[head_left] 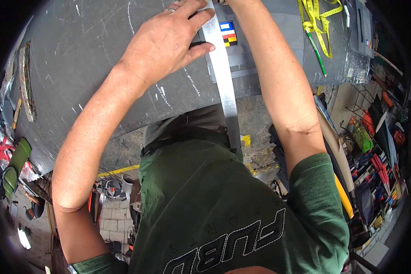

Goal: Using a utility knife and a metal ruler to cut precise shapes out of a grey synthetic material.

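Fingers of the left hand [166, 43] press flat on a long metal ruler [223, 77], pinching a dark marker against its left edge. Ruler runs near-to-far across the grey sheet [77, 68]. The right hand is out of view beyond the far edge, so I cannot tell its grip.

- Workshop, likely tailoring or upholstery work.
- Wide grey counter [77, 59] scored with white chalk lines.
- Long metal ruler [223, 77] lies across it; yellow tape measure [317, 23] and green pencil [317, 55] near the far edge.
- Cluttered rack of tools [379, 169] at right, rolled brown paper [333, 141] beside it.
- Bare paving-stone floor [114, 219] below.
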The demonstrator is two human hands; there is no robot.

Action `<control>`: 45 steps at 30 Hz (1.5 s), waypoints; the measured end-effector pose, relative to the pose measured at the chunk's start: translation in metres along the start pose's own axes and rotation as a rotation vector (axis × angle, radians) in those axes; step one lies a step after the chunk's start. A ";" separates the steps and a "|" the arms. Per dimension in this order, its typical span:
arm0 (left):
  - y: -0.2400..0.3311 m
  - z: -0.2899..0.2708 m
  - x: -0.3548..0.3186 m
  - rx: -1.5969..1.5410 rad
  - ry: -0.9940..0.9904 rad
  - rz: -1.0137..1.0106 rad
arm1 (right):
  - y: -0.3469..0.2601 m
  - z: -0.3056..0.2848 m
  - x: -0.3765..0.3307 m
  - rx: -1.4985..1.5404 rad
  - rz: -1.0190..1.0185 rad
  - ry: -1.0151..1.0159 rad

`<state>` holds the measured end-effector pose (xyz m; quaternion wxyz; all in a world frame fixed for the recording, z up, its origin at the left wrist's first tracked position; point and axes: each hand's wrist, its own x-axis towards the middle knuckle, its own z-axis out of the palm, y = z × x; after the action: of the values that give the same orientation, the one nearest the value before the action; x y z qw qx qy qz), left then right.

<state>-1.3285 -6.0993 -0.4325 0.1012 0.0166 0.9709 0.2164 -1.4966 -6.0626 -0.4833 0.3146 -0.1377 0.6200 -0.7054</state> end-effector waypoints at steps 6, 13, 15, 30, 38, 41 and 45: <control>0.003 -0.003 -0.001 -0.017 0.051 0.020 | -0.003 -0.001 0.002 -0.048 -0.012 0.032; -0.016 0.027 -0.007 0.075 0.187 0.050 | -0.024 0.023 0.001 -0.094 0.227 0.216; -0.017 0.037 -0.002 0.077 0.216 0.060 | -0.010 0.002 0.008 0.010 0.129 0.155; -0.098 0.027 -0.066 0.187 0.364 0.006 | -0.021 -0.137 -0.178 -1.168 -0.156 0.226; -0.113 0.018 -0.069 -0.004 0.509 -0.175 | -0.017 -0.158 -0.162 -1.428 -0.312 0.189; -0.129 0.012 -0.087 0.047 0.514 -0.339 | -0.015 -0.150 -0.143 -1.491 -0.332 0.227; -0.134 0.018 -0.121 0.148 0.593 -0.589 | -0.019 -0.100 -0.128 -1.393 -0.437 0.207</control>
<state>-1.2050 -6.2224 -0.4827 -0.1266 -0.3173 0.9341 0.1032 -1.4621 -5.9043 -0.4594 -0.0536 -0.3588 0.9092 -0.2043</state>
